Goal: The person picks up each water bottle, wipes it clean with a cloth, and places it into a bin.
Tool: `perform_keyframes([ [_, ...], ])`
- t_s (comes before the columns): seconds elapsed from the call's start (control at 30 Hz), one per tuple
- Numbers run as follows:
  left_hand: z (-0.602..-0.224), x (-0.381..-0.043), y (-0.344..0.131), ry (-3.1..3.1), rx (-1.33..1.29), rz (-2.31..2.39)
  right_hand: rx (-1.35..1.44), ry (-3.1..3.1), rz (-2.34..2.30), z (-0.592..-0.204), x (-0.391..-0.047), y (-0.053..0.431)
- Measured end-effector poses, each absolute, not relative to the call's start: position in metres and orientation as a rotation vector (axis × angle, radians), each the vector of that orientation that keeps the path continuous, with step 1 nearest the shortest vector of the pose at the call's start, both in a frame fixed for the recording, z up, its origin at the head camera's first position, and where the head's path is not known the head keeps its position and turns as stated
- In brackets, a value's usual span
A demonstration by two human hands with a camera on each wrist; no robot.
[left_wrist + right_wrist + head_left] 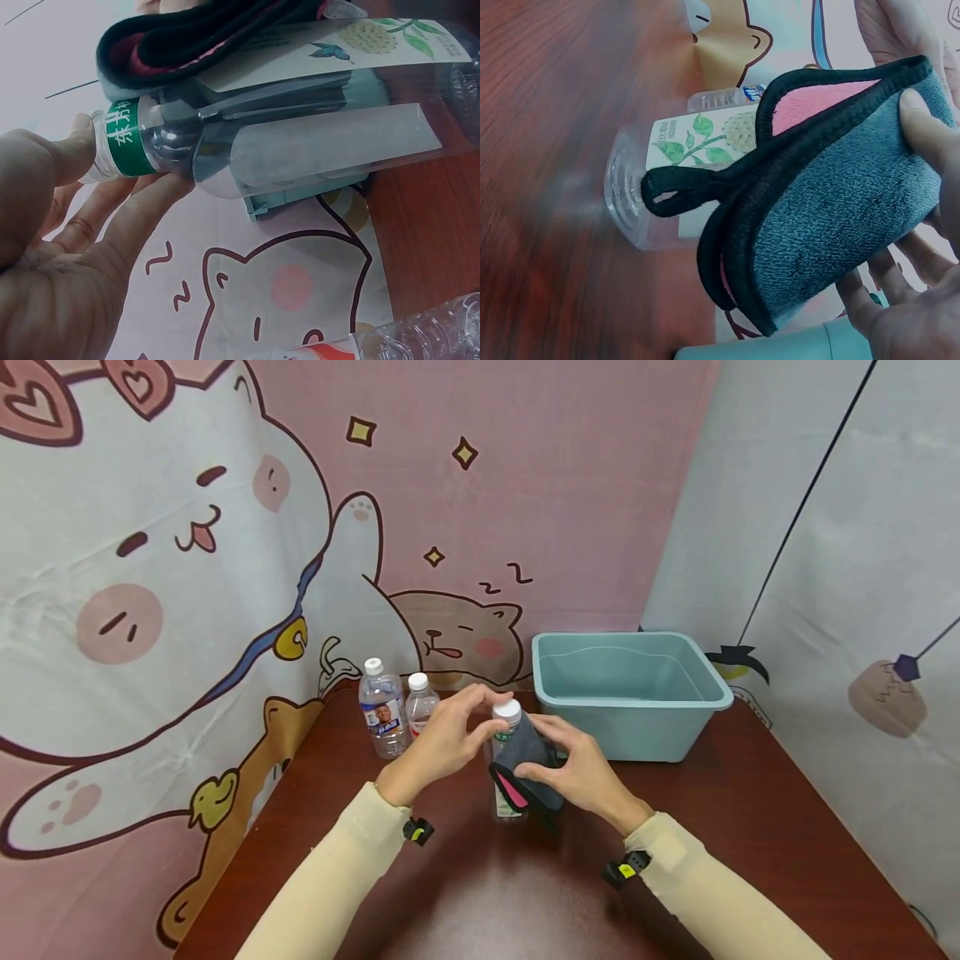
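In the head view a clear plastic bottle (pixel 507 806) with a white cap (pixel 507 710) stands upright on the table. My left hand (pixel 453 731) pinches it at the cap and neck, thumb and fingers on either side. A folded grey cloth (pixel 840 195) with a pink inner face, black edging and a hanging loop is held in my right hand (pixel 581 768). Thumb on one face and fingers beneath, that hand keeps the cloth against the bottle's side. The left wrist view shows a green neck band (pixel 127 139) and a label with a plant drawing (pixel 367 36).
Two more clear bottles with white caps stand at the back left, one larger (pixel 384 718) and one smaller (pixel 422 697). A light blue plastic tub (pixel 630 727) sits at the back right of the brown table (pixel 750 827). Cartoon-printed cloth (pixel 570 485) hangs behind.
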State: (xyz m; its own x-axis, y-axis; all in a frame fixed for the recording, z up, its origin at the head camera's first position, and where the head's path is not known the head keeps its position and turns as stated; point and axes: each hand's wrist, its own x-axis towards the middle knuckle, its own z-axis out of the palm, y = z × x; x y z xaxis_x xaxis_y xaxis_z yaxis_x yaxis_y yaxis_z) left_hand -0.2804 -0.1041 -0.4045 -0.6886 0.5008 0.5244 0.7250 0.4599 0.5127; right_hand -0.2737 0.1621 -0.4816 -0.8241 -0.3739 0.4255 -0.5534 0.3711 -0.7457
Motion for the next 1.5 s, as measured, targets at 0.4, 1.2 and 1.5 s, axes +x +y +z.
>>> perform_keyframes([
  [0.4, -0.406, -0.282, -0.104, -2.422, -1.036, -1.048, 0.839, -2.494, 1.392, -0.487, -0.274, 0.169],
  [1.2, -0.406, -0.283, -0.104, -2.4, -1.044, -1.027, 0.895, -2.653, 1.194, -0.526, -0.282, 0.172],
  [1.5, -0.406, -0.28, -0.103, -2.411, -1.034, -1.033, 0.969, -2.715, 0.989, -0.541, -0.287, 0.172],
])
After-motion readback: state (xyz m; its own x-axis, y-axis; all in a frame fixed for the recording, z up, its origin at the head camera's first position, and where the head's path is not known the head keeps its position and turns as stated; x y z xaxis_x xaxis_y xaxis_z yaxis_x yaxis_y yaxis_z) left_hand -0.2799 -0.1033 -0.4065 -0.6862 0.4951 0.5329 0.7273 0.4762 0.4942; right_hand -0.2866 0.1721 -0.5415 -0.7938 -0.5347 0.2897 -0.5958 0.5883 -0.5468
